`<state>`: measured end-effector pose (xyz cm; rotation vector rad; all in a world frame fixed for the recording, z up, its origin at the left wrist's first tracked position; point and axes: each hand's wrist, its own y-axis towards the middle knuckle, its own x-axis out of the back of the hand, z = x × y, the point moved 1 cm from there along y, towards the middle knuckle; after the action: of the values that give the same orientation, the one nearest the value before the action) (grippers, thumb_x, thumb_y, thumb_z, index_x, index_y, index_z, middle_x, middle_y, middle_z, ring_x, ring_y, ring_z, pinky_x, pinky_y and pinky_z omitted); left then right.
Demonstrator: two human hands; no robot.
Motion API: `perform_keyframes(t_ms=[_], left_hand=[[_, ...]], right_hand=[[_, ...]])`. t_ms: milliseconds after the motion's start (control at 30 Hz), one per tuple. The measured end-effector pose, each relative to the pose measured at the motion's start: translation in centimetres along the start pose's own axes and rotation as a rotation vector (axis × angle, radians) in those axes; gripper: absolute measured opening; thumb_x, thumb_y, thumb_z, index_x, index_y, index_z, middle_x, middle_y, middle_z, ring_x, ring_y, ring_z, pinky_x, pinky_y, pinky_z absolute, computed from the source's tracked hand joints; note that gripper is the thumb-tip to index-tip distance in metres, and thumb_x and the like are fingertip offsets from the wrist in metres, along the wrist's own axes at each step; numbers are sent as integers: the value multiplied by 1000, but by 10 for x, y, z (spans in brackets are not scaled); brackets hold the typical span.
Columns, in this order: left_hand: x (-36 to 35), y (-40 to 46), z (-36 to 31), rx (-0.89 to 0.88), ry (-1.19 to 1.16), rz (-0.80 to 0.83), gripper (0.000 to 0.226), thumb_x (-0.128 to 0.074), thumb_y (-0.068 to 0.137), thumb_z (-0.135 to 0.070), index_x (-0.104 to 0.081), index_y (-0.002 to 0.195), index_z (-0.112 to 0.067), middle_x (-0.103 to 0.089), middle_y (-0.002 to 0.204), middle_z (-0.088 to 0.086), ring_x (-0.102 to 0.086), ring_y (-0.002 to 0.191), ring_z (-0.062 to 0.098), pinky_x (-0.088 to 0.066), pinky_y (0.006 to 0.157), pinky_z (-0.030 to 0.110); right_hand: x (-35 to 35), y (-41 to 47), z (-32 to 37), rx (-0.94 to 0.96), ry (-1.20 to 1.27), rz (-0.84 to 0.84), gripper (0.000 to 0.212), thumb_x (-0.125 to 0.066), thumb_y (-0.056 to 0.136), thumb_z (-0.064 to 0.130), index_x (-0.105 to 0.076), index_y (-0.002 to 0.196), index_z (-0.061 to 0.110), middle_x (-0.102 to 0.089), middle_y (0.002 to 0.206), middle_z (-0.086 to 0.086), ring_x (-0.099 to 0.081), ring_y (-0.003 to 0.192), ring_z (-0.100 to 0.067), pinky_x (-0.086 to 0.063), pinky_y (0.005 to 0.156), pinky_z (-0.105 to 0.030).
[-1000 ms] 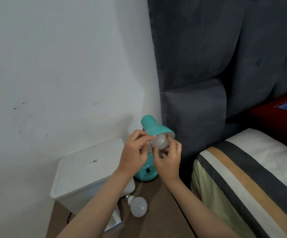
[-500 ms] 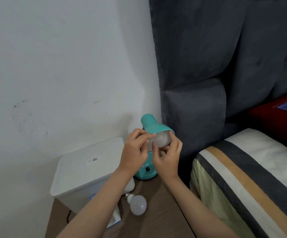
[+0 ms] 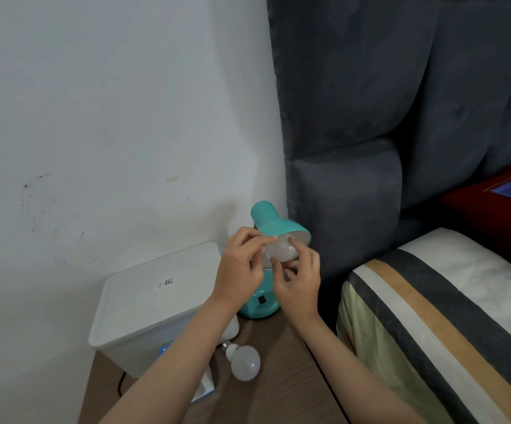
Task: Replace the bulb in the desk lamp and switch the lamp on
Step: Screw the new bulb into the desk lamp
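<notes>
A teal desk lamp (image 3: pixel 271 220) stands on a wooden bedside table (image 3: pixel 278 390) against the wall, its shade tilted down toward me. A white bulb (image 3: pixel 280 251) sits in the mouth of the shade. My left hand (image 3: pixel 240 270) pinches the bulb from the left and my right hand (image 3: pixel 298 280) holds it from below and the right. The lamp's base with a black switch (image 3: pixel 262 299) shows between my wrists. A second white bulb (image 3: pixel 243 362) lies loose on the table near my left forearm.
A white lidded plastic box (image 3: pixel 153 304) fills the left of the table, with a blue-and-white carton (image 3: pixel 207 390) beside it. A dark grey padded headboard (image 3: pixel 355 117) rises right of the lamp. A striped pillow (image 3: pixel 440 319) lies on the bed at right.
My fingers have shifted around the bulb in the shade; the right thumb now sits higher on it. The lamp and the loose bulb have stayed in place.
</notes>
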<state>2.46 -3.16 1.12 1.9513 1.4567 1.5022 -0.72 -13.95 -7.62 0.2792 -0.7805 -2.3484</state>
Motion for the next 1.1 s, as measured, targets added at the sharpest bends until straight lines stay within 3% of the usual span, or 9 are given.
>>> perform_keyframes(t_ms=[133,233,367,500,600,667,800,933,1100], left_hand=[[-1,-1,-2,-4,-1,-4,33,-56,81,10,-70,101,-12,-56,93,2,-57,84,14,-43,67,15],[-1,0,-2,0,-3,-9,33,-55,80,10,-70,101,-12,-56,94,1,-57,84,14,-44,68,15],[0,-1,-3,10,5,-3,33,-55,81,9,-69,101,-12,-56,94,1,-56,85,13,-42,67,11],[-1,0,-3,9,9,-4,32,-55,81,10,-70,101,-11,-55,93,2,-56,82,14,-41,66,11],[-2,-1,-3,11,-1,-2,32,-56,81,9,-69,102,-12,-56,94,2,-56,85,14,-46,68,17],[-1,-2,-3,14,-5,-10,32,-55,81,9,-69,101,-12,-55,94,1,-57,87,14,-47,68,17],[0,-1,-3,14,1,-8,32,-55,82,9,-69,101,-12,-55,94,0,-56,85,12,-44,67,13],[-2,-1,-3,8,8,-2,31,-56,82,8,-70,101,-13,-56,94,1,-56,84,13,-44,67,14],[-1,-2,-4,14,6,-10,32,-56,81,10,-69,101,-11,-55,94,2,-56,85,12,-43,68,10]], right_hand=[[1,4,3,-119,-2,-27,47,-73,82,23,-51,121,9,-62,104,-13,-66,76,-14,-59,64,-28],[-1,2,7,-78,21,-38,52,-74,80,14,-48,123,6,-50,117,-11,-63,85,-17,-58,68,-24],[-2,1,4,-26,0,-11,51,-74,79,11,-51,125,14,-50,112,-8,-65,82,-21,-59,67,-29],[-2,5,5,-90,-1,-42,50,-74,80,19,-52,123,5,-62,105,-16,-66,74,-15,-55,64,-14],[-4,3,6,-49,20,-39,55,-74,79,14,-47,127,6,-54,118,-17,-65,92,-21,-59,72,-27],[-4,1,5,33,13,-7,58,-73,78,5,-46,129,12,-46,124,-15,-62,100,-24,-58,77,-25],[-2,3,2,32,-27,-3,50,-73,81,10,-51,126,12,-54,111,-11,-67,82,-22,-58,69,-23],[0,6,3,-78,-3,-31,53,-74,81,24,-49,125,7,-61,108,-11,-69,84,-20,-59,67,-26],[-2,1,5,56,-42,11,57,-73,78,6,-47,129,10,-46,119,-13,-62,96,-22,-58,77,-26]])
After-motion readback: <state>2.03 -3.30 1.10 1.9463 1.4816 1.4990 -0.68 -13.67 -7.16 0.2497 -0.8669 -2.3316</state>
